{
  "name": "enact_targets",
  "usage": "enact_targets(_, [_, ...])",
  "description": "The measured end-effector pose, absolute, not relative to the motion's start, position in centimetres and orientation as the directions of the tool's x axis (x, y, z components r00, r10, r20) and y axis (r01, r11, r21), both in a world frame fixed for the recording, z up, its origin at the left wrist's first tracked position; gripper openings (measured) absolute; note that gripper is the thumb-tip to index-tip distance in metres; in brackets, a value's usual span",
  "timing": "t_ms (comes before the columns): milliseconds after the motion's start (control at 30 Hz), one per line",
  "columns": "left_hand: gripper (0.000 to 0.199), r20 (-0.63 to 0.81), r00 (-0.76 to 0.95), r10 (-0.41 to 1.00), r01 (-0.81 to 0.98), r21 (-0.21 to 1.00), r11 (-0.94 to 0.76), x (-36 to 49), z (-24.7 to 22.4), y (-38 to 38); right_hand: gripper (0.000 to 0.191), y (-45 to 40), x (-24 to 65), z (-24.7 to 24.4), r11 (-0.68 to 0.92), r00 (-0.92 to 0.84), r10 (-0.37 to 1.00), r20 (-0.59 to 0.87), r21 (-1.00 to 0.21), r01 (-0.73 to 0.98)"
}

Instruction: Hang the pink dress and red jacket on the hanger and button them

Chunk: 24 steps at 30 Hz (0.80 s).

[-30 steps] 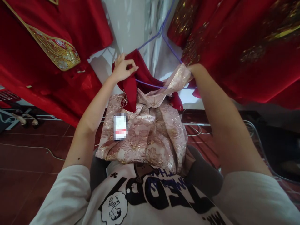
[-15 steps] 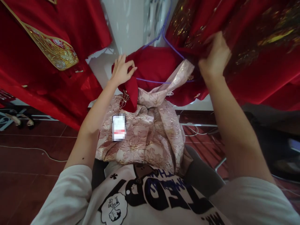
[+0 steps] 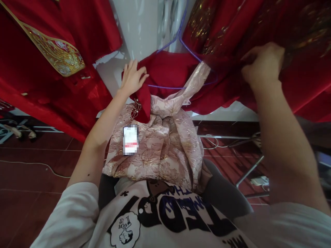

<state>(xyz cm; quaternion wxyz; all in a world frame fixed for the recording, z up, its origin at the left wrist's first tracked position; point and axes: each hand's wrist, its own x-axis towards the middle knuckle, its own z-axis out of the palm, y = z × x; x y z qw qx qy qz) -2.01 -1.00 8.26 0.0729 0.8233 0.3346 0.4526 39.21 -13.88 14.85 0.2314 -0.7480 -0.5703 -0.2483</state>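
A red cloth [image 3: 168, 67] lies over and around a purple clothes hanger [image 3: 165, 86] in front of me. My left hand [image 3: 133, 77] holds the cloth at the hanger's left end, fingers bent over it. Just below, a beaded ornament [image 3: 136, 108] decorates a hanging fold of the cloth. My right hand [image 3: 266, 65] is closed on the cloth's right side and holds it stretched outward; its fingertips are partly hidden. A pink and gold brocade garment [image 3: 152, 162] covers my lap, one strap looped up onto the hanger's right arm.
A phone [image 3: 130, 139] with a lit, blurred screen rests on the brocade. Red embroidered garments [image 3: 98, 31] hang at the left, and more red and gold cloth [image 3: 305, 79] at the right. Cables [image 3: 46, 166] and a metal stand leg [image 3: 249, 171] are by the tiled floor.
My right hand has moved to the right, drawing the red cloth out with it. My left hand stays nearly in place at the hanger's left end.
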Motion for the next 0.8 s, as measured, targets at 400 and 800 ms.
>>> enact_targets(400, [0.039,0.707,0.249,0.662,0.575,0.442,-0.688,-0.8,6.8,-2.6,0.018,-15.5,24.5,6.5,0.192,0.102,0.903,0.418,-0.604,0.774])
enact_targets(800, [0.072,0.764,-0.003,0.645,0.523,0.551,-0.65,2.1,5.0,-6.0,0.058,-9.2,26.7,2.0,0.405,0.114,0.752,0.65,-0.591,0.697])
